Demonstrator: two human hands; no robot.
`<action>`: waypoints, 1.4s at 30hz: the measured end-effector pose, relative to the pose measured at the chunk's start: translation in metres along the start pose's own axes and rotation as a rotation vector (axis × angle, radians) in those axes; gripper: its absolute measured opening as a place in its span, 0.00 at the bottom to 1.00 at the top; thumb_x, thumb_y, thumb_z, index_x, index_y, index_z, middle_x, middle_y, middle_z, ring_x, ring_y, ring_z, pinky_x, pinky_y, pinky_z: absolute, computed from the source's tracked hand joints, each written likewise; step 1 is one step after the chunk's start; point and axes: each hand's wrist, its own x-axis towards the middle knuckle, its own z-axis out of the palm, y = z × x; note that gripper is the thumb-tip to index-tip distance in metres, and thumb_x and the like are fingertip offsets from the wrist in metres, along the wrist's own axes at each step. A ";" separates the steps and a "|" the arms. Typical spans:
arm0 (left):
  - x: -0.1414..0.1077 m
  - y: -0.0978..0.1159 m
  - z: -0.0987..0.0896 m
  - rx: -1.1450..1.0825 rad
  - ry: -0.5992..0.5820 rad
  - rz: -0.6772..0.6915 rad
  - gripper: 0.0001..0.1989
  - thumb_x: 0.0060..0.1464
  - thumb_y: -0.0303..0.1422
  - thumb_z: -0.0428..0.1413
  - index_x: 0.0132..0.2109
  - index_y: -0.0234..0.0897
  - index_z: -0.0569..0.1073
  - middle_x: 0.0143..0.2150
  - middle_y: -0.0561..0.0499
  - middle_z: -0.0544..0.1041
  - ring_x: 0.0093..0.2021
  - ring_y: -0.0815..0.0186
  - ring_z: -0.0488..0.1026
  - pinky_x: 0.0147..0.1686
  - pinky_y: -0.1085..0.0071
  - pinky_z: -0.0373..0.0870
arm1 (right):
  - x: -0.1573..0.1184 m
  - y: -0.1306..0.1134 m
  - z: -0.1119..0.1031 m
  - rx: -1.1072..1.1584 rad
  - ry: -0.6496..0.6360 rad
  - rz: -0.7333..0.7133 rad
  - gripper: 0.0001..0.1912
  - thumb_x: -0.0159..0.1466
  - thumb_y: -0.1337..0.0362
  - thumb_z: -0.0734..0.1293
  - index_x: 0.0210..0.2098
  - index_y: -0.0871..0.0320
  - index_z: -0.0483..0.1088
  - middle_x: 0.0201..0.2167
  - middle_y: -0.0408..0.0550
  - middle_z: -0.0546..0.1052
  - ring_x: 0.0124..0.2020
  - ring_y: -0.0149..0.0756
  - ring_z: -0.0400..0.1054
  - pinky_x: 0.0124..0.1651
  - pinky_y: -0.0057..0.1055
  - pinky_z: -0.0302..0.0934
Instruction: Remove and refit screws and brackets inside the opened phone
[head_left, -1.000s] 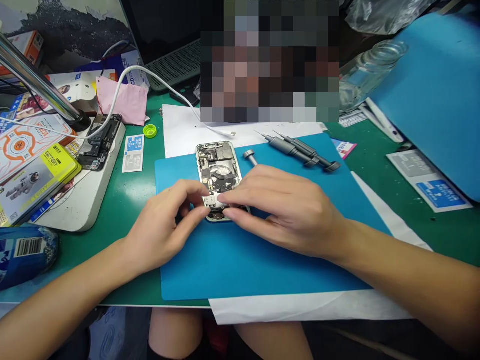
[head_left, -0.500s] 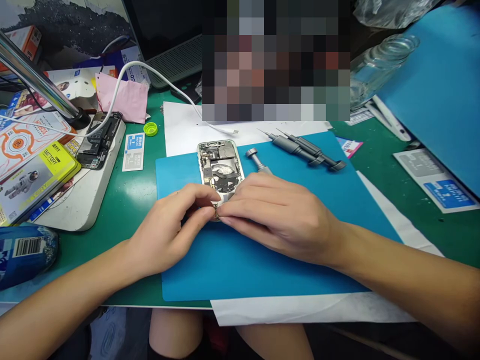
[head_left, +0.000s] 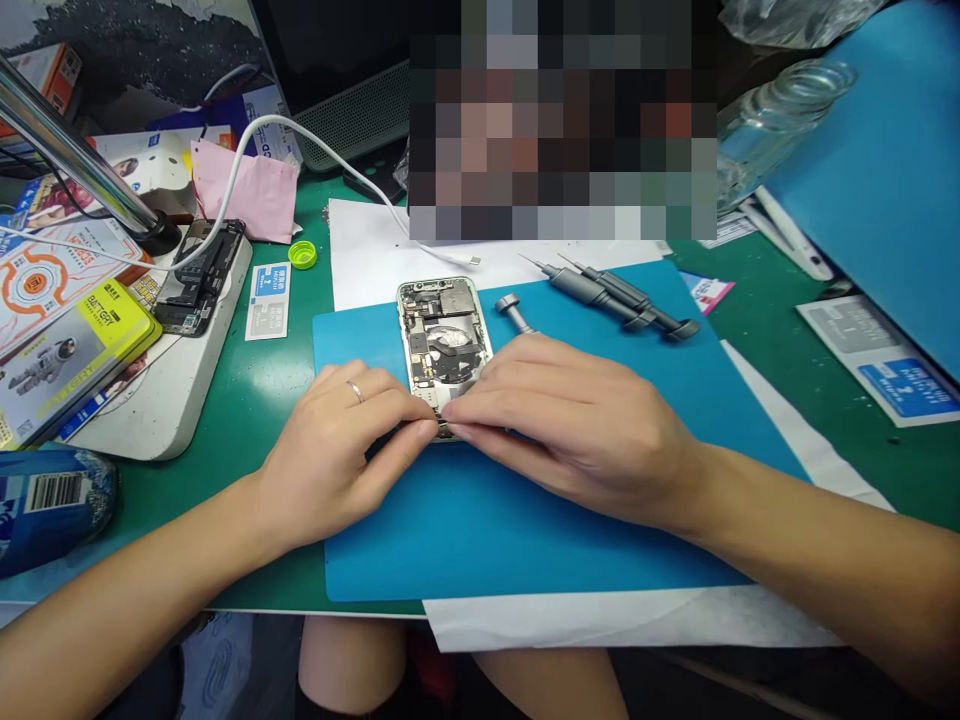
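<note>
An opened smartphone (head_left: pixel 444 335) with its inner parts bare lies face up on a blue mat (head_left: pixel 480 540). At its lower end, the fingertips of both hands meet almost tip to tip. My left hand (head_left: pixel 334 455), wearing a ring, is closed in a pinch at the lower left corner. My right hand (head_left: pixel 592 430) pinches close beside it, covering the phone's lower right side. Whatever lies between the fingertips is too small or hidden to make out. A grey screwdriver (head_left: pixel 513 312) sticks out from behind my right hand.
Two more screwdrivers (head_left: pixel 600 292) lie at the mat's far right. A white cable (head_left: pixel 300 132) arches over the back left. To the left are another opened phone (head_left: pixel 196 285), a yellow battery box (head_left: pixel 82 350) and a blue can (head_left: pixel 56 510). A glass jar (head_left: pixel 787 120) lies at the back right.
My left hand has rolled a little, so its ring and more knuckles show. Both hands stay at the phone's lower end, and the fingertips have shifted slightly. The view has moved a little.
</note>
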 end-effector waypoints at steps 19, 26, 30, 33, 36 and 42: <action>0.000 -0.003 0.001 0.124 0.047 0.050 0.06 0.68 0.30 0.54 0.42 0.36 0.75 0.37 0.50 0.78 0.35 0.65 0.69 0.38 0.64 0.60 | -0.001 0.002 0.000 0.065 -0.025 0.056 0.03 0.69 0.69 0.67 0.39 0.59 0.74 0.31 0.46 0.79 0.33 0.32 0.71 0.41 0.33 0.68; -0.001 -0.003 0.001 0.150 0.044 0.056 0.07 0.69 0.31 0.53 0.41 0.37 0.75 0.36 0.50 0.79 0.35 0.65 0.69 0.38 0.64 0.61 | 0.000 0.001 0.000 0.077 -0.023 0.061 0.02 0.68 0.69 0.68 0.39 0.60 0.74 0.31 0.47 0.79 0.33 0.33 0.71 0.40 0.33 0.68; 0.000 -0.002 0.002 0.159 0.043 0.059 0.08 0.69 0.32 0.53 0.41 0.36 0.75 0.36 0.50 0.79 0.36 0.65 0.69 0.38 0.64 0.61 | 0.001 0.001 0.001 0.080 -0.023 0.066 0.02 0.67 0.70 0.68 0.38 0.60 0.74 0.30 0.47 0.79 0.32 0.33 0.70 0.39 0.33 0.67; 0.000 -0.002 0.002 0.167 0.046 0.063 0.07 0.69 0.31 0.53 0.41 0.36 0.75 0.36 0.50 0.78 0.35 0.65 0.68 0.38 0.64 0.60 | 0.000 0.000 0.002 0.080 -0.019 0.069 0.01 0.67 0.70 0.69 0.38 0.61 0.74 0.30 0.47 0.79 0.33 0.33 0.71 0.40 0.33 0.67; 0.001 -0.003 0.002 0.170 0.052 0.069 0.07 0.68 0.30 0.53 0.41 0.35 0.75 0.36 0.50 0.78 0.35 0.65 0.67 0.37 0.64 0.59 | 0.000 0.000 0.002 0.082 -0.014 0.072 0.02 0.67 0.69 0.68 0.39 0.59 0.74 0.31 0.46 0.79 0.33 0.32 0.71 0.41 0.33 0.68; 0.001 -0.003 0.002 0.174 0.048 0.073 0.08 0.68 0.31 0.53 0.40 0.36 0.75 0.35 0.51 0.77 0.34 0.66 0.67 0.37 0.64 0.58 | 0.001 0.000 0.000 0.060 -0.023 0.071 0.04 0.68 0.69 0.67 0.37 0.59 0.74 0.29 0.46 0.79 0.32 0.32 0.71 0.39 0.32 0.67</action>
